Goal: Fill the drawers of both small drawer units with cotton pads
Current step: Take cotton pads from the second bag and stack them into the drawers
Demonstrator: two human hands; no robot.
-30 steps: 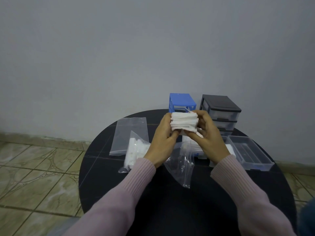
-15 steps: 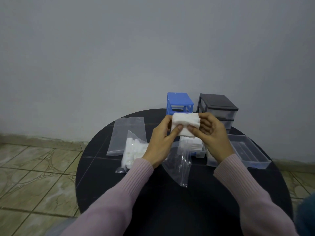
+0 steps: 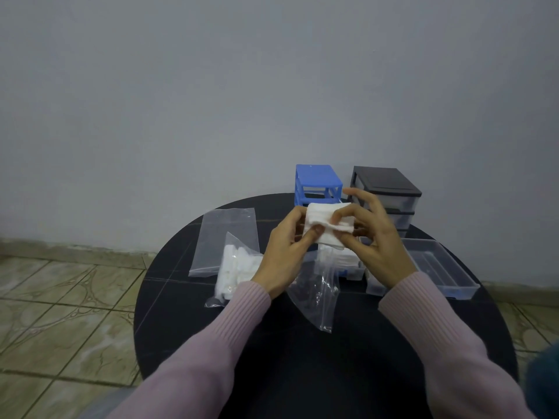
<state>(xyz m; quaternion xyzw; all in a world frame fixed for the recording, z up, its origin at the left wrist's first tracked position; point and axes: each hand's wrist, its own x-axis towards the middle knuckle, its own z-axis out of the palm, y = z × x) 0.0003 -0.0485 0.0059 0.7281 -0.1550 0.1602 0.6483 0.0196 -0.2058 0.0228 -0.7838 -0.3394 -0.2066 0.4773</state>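
I hold a white stack of cotton pads above the round black table. My left hand grips its left end, thumb pressed on the front. My right hand pinches the right end while its index finger sticks up. Behind the hands stand a blue drawer unit and a black drawer unit with clear drawers. A clear drawer with pads in it lies on the table below my hands, partly hidden. Another clear drawer, with nothing in it, sits to the right.
A bag of cotton pads and a flat clear bag lie at the left of the table. A crumpled clear bag lies under my hands. A grey wall stands close behind the units. Tiled floor is at the left.
The stack has tilted and shifted slightly down and left in my hands. My right fingers have moved round to the front of it and the index finger has lifted.
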